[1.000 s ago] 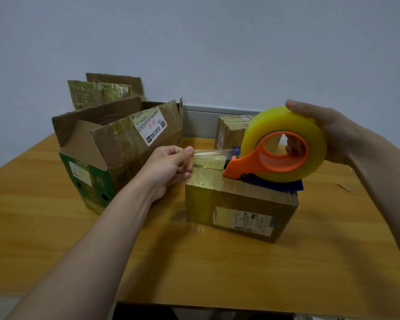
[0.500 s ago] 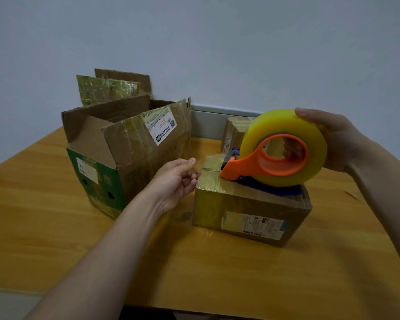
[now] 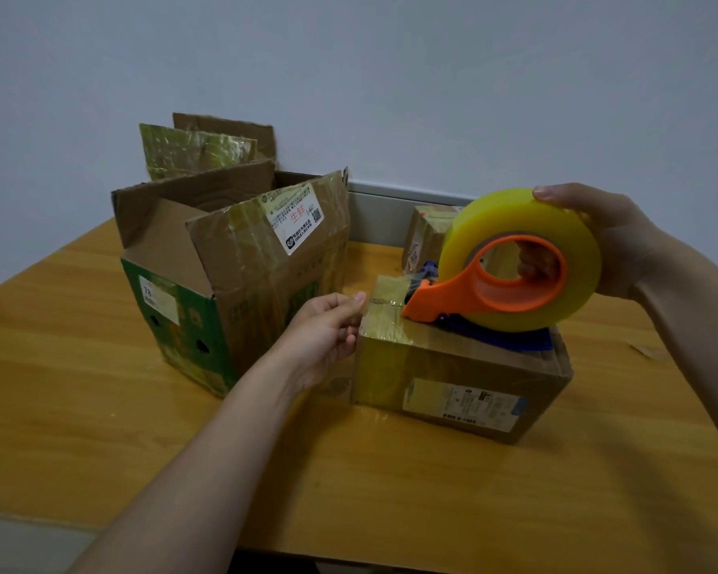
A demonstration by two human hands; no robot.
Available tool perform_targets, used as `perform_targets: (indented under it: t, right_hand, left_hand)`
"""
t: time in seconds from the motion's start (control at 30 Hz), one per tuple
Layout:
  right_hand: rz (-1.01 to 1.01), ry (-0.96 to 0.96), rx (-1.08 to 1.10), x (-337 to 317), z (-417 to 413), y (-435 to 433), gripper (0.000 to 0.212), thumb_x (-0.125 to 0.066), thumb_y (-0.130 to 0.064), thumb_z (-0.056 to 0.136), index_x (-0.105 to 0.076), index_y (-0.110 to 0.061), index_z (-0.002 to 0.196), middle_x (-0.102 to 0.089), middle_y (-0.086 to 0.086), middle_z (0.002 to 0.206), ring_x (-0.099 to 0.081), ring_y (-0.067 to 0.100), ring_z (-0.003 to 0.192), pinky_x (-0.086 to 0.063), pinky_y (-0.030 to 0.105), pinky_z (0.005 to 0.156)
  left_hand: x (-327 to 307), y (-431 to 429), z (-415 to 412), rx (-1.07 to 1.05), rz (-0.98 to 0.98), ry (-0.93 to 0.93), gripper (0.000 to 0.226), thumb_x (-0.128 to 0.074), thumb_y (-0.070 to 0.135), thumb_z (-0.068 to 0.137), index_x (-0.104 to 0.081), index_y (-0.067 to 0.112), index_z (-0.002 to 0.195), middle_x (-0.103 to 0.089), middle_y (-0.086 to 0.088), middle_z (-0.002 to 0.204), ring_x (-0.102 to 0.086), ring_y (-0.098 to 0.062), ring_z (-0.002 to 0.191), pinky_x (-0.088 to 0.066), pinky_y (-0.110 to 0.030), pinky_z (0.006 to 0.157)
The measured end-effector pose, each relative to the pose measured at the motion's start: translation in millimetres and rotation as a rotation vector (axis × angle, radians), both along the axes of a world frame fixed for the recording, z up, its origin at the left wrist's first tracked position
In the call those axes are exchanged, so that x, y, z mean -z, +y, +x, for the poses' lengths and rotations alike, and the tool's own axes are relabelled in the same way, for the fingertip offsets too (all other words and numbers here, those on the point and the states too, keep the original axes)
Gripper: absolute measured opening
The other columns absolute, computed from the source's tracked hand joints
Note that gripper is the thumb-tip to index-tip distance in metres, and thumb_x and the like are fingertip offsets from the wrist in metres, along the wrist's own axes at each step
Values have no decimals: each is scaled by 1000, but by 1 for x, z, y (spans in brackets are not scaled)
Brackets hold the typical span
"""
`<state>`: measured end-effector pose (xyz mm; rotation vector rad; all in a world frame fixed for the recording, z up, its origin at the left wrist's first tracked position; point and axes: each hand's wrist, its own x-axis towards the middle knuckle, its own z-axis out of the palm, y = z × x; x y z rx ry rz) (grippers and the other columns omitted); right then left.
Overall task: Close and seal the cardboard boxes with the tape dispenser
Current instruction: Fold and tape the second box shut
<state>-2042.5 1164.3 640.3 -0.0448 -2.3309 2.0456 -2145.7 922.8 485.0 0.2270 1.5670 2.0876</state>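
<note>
Gripping tape dispenser [image 3: 515,263] atop closed box [image 3: 452,366] with right hand [image 3: 614,238], fingers [image 3: 533,258] clamped through hub [image 3: 494,298]; nose pointing left along seam [image 3: 384,302] toward left hand [image 3: 328,329], curled at box's left edge, pinch unclear

Pale blue-grey wall [image 3: 432,76] straight ahead, matte and evenly coloured, taking up the whole upper half. Below it a wooden table [image 3: 79,408] with a warm orange-yellow top, its grain running side to side. A grey strip [image 3: 382,213] runs along the foot of the wall at the table's far edge. The light is dim and soft, and blurry shadows lie across the tabletop. Lower left, past the table's near edge, there's a sliver of grey floor [image 3: 26,548].
</note>
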Motion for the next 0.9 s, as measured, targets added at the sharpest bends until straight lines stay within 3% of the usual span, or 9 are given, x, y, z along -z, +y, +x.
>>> perform_targets:
  t: [0.2,0.3,0.4,0.47,0.57,0.67,0.73,0.83,0.9]
  right_hand:
    - [-10,26,14,2,1,2,36,-52,-38,80,-78,-21,60,-67,-1,58,-65,13,51,-57,25,53]
    - [0,30,16,4,0,3,36,-53,-38,80,-77,-22,59,-67,-2,58,-65,13,50,-58,25,53]
    - [1,37,8,4,-1,4,36,-53,-38,80,-76,-22,58,-66,-2,56,-64,13,49,-56,24,52]
    - [3,45,1,5,-2,5,36,-53,-38,80,-75,-22,56,-64,-3,54,-63,12,48,-55,23,51]
    - [2,43,-3,7,-3,9,34,-54,-38,79,-76,-21,61,-65,-2,57,-63,13,49,-55,22,51]
    - [-14,44,-3,11,-4,18,32,-55,-40,80,-77,-18,73,-67,-1,61,-65,14,53,-55,24,53]
    - [-36,41,3,14,-5,21,34,-56,-41,80,-79,-20,67,-68,-1,61,-65,13,54,-56,23,54]
    - [-65,35,-4,22,-8,24,36,-60,-45,79,-77,-19,61,-66,1,58,-63,17,51,-55,26,55]
    - [-44,34,-25,27,-12,27,42,-76,-58,65,-74,-16,62,-60,7,54,-54,25,51,-50,32,58]
  left_hand:
    - [4,7,8,-3,-129,126,33,-54,40,105,-61,12,88,-59,-1,68,-55,-6,51,-43,-17,44]
    - [14,9,12,21,-397,284,49,-38,55,106,-69,18,110,-72,-1,87,-69,-12,76,-53,-27,65]
    - [15,7,3,-48,-663,467,31,-42,46,109,-62,22,107,-69,-5,96,-64,-16,81,-53,-39,71]
    - [1,8,-5,-130,-598,516,15,-47,30,109,-61,25,111,-67,0,110,-64,-17,99,-53,-37,83]
    - [-24,18,-4,-41,-237,494,38,-48,30,102,-58,24,138,-60,4,139,-54,-15,130,-44,-41,110]
    - [-27,30,6,166,-148,553,77,-58,53,76,-49,29,149,-51,8,151,-45,-9,138,-40,-37,112]
    - [-21,32,5,192,-191,604,89,-71,60,70,-44,36,151,-46,13,153,-41,-5,141,-39,-40,115]
    - [-13,29,0,176,-202,563,96,-90,47,67,-42,44,150,-41,16,155,-37,-11,145,-38,-49,119]
    - [-5,26,-2,182,-89,410,96,-93,39,63,-46,50,146,-38,10,157,-42,-22,143,-44,-52,114]
